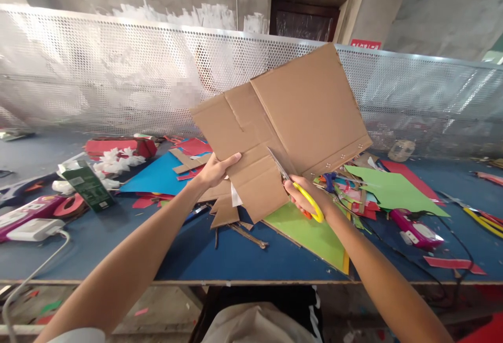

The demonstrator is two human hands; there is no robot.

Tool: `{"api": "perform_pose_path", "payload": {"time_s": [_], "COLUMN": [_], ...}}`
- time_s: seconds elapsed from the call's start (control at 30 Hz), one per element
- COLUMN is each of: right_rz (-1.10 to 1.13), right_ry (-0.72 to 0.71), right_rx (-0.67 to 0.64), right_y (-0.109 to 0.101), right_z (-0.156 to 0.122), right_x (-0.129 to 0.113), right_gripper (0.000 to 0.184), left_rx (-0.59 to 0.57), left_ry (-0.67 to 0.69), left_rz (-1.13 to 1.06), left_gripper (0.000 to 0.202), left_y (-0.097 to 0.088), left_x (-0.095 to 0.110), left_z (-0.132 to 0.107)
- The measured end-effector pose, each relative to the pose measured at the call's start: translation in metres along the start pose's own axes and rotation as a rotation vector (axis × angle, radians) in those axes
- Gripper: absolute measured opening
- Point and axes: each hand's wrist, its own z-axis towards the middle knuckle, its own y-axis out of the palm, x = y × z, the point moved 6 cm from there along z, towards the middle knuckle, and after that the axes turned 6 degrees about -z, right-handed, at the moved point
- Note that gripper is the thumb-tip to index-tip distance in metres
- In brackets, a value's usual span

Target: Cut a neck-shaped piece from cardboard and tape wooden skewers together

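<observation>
A large creased sheet of cardboard point(310, 107) is held up tilted above the table. My left hand point(218, 169) grips its lower left edge, thumb on the near face and the other fingers behind. In my right hand point(308, 194) is a pair of scissors point(306, 199) with yellow and orange handles. One scissor blade lies over the near face of the cardboard, pointing up and left along a slit; the other blade is hidden. Below the cardboard lies a yellow-green sheet point(306, 233), partly covered by my right hand and the cardboard.
On the blue table point(157, 259), paper and cardboard scraps point(226, 212) and twigs point(251, 236) lie beneath the cardboard. A green box point(87, 186) and a purple power strip point(35, 214) stand left. Right are another purple power strip point(416, 229) and scissors point(479, 217). A perforated metal screen point(118, 76) runs behind.
</observation>
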Motion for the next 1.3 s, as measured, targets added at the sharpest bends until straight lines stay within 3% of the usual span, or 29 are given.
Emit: {"api": "perform_pose_path", "payload": {"time_s": [0.33,0.53,0.8,1.0,1.3], "right_rz": [-0.118,-0.097,-0.088,-0.009,0.144], "right_ry": [-0.027,-0.039,-0.100,-0.077,-0.085], "right_rx": [0.172,0.198,0.168,0.077,-0.103], "right_y": [-0.002,-0.002,-0.005,-0.003,0.003], "right_z": [0.004,0.005,0.004,0.001,-0.003], "right_x": [0.001,0.002,-0.001,-0.001,-0.006], "right_gripper": [0.056,0.055,0.060,0.061,0.070], "left_rx": [0.079,0.178,0.137,0.099,0.113], "left_ry": [0.018,0.132,0.129,0.091,-0.003], "left_rz": [-0.136,-0.185,-0.122,-0.102,-0.097], "left_gripper": [0.066,0.062,0.069,0.063,0.063], "left_y": [0.009,0.010,0.000,0.000,-0.013], "left_x": [0.001,0.014,0.024,0.022,0.002], "left_z": [-0.005,-0.005,-0.004,-0.004,0.003]}}
